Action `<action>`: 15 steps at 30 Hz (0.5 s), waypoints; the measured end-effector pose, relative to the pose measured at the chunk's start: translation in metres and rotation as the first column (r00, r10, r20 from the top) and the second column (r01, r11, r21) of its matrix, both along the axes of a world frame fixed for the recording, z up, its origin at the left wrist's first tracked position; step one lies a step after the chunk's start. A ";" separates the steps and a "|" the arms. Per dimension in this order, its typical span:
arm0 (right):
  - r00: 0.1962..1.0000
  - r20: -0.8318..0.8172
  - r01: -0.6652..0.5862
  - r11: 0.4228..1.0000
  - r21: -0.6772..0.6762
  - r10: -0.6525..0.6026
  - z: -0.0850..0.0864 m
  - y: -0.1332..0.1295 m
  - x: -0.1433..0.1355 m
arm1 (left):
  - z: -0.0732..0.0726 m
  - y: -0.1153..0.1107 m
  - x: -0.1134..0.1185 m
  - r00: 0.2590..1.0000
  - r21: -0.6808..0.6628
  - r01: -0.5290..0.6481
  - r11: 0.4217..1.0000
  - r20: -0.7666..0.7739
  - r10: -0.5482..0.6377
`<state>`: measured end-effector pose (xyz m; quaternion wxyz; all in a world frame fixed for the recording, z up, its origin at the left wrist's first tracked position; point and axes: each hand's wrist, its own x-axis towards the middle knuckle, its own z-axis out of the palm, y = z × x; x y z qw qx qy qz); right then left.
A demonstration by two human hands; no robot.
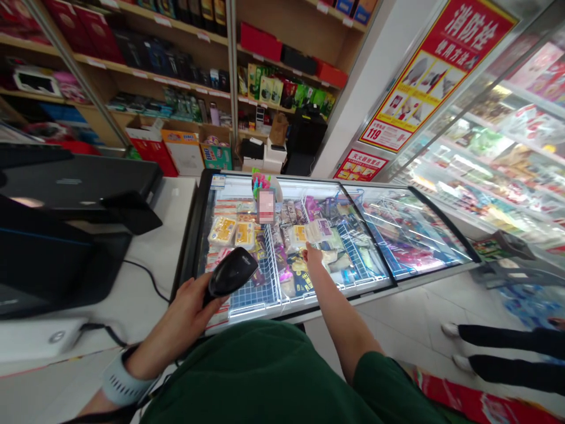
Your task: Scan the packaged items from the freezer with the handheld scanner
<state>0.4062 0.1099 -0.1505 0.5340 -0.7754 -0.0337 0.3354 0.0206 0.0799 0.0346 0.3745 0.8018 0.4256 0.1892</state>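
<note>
My left hand (192, 306) is wrapped round the handle of a black barcode scanner (233, 272), whose head points up and right over the chest freezer (265, 309). My right hand (313, 255) reaches out above the freezer's glass top. Its fingers look curled in, with the index finger stretched toward a white and purple packet (319, 230); whether it touches the packet I cannot tell. Beside that lies a yellow and white packet (299, 235). Further left are two more yellow and white packs (222, 230), side by side. Wire baskets of wrapped goods show through the glass.
A black checkout machine (70, 235) stands on the white counter (172, 218) at left. At the freezer's back edge is a container with colourful items (260, 184). Shelves and cartons (180, 147) line the wall behind. A person's legs (507, 353) show at right.
</note>
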 end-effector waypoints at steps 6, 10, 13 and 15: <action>1.000 0.011 -0.027 0.999 -0.024 0.027 -0.004 -0.018 -0.024 | -0.001 0.005 -0.003 0.998 -0.086 -0.022 0.996 0.063 0.028; 0.995 0.055 -0.087 0.996 0.024 0.086 0.002 -0.023 -0.043 | 0.014 0.018 -0.006 0.986 -0.149 0.000 0.989 0.166 0.025; 0.985 0.098 -0.147 0.987 0.062 0.140 0.015 -0.020 -0.055 | 0.037 0.033 -0.010 0.979 -0.128 0.012 0.992 0.205 0.015; 0.975 0.132 -0.192 0.977 0.089 0.180 0.027 -0.017 -0.063 | 0.056 0.043 -0.013 0.977 -0.077 0.023 0.997 0.215 -0.006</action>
